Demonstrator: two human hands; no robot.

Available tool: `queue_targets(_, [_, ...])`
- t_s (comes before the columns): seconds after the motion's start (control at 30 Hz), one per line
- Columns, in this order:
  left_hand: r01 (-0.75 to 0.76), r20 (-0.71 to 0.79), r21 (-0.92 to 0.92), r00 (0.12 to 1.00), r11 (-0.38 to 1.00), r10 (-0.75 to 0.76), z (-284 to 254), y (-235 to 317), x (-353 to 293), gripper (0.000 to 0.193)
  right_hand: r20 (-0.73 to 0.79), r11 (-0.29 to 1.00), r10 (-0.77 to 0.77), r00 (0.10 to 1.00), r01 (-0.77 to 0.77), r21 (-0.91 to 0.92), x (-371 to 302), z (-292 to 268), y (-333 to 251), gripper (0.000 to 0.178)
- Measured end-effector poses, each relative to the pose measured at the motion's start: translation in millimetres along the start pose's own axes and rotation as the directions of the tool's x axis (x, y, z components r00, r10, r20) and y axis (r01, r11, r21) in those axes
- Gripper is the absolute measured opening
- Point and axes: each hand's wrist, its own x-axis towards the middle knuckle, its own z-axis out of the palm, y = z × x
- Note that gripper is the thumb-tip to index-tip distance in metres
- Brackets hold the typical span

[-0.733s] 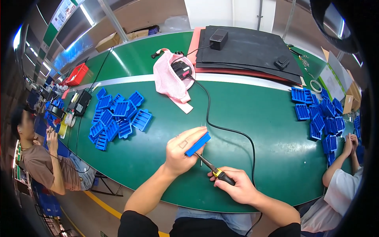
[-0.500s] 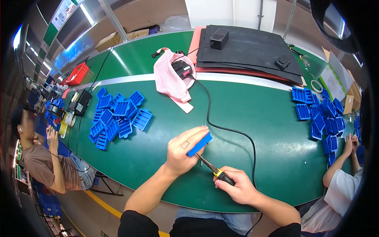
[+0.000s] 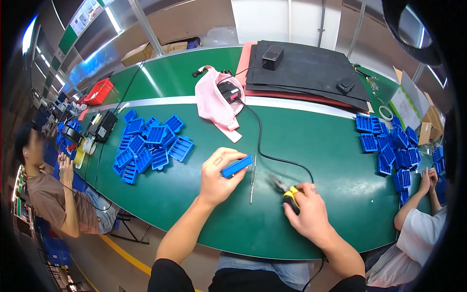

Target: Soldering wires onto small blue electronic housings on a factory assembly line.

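Observation:
My left hand (image 3: pixel 217 176) is closed round a small blue plastic slotted case (image 3: pixel 237 166), tilted with a narrow side toward me. In my right hand (image 3: pixel 308 212) is a pair of pliers (image 3: pixel 290 196) with yellow and black handles. Their jaws point up and left, blurred by motion, and stand apart from the case. Between the hands a thin metal tweezer-like tool (image 3: pixel 253 179) lies on the green table (image 3: pixel 228 226). Its upper end is close to the case.
Blue slotted cases (image 3: pixel 148 143) lie heaped on the left, with more cases (image 3: pixel 389 146) at right. A pink cloth bag (image 3: pixel 212 100), black cable (image 3: pixel 260 134) and black foam sheets (image 3: pixel 301 73) lie beyond my hands. One person (image 3: pixel 63 190) sits left; another person's arm (image 3: pixel 418 199) shows right.
The pliers have moved right, away from the blue case. My left hand has shifted slightly left with the case, uncovering the thin metal tool. The whole view has shifted a little.

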Motion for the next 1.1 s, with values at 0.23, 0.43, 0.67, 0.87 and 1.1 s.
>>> queue_targets(0.23, [-0.169, 0.015, 0.094, 0.986, 0.981, 0.168, -12, 21, 7, 0.028, -0.181, 0.978, -0.151, 0.972, 0.174, 0.118, 12, -33, 12, 0.020])
queue_targets(0.43, [-0.203, 0.124, -0.118, 0.968, 0.972, 0.217, -57, 89, -71, 0.026, -0.203, 0.036, 0.266, 0.942, 0.200, 0.979, -136, -82, 80, 0.028])
queue_targets(0.67, [0.224, 0.536, -0.625, 0.820, 0.748, 0.203, -40, 134, -155, 0.023, 0.601, -0.346, -0.117, 0.790, -0.600, 0.721, -300, 42, 22, 0.056])
queue_targets(0.87, [0.427, 0.612, -0.744, 0.745, 0.513, 0.267, 19, 117, -194, 0.027, 0.629, -0.533, -0.247, 0.737, -0.646, 0.547, -270, 102, -26, 0.075])
queue_targets(1.1, [0.662, 0.544, -0.503, 0.742, 0.556, -0.392, -7, 118, -222, 0.051, 0.512, -0.185, 0.188, 0.838, -0.482, 0.857, -223, 76, -32, 0.033])
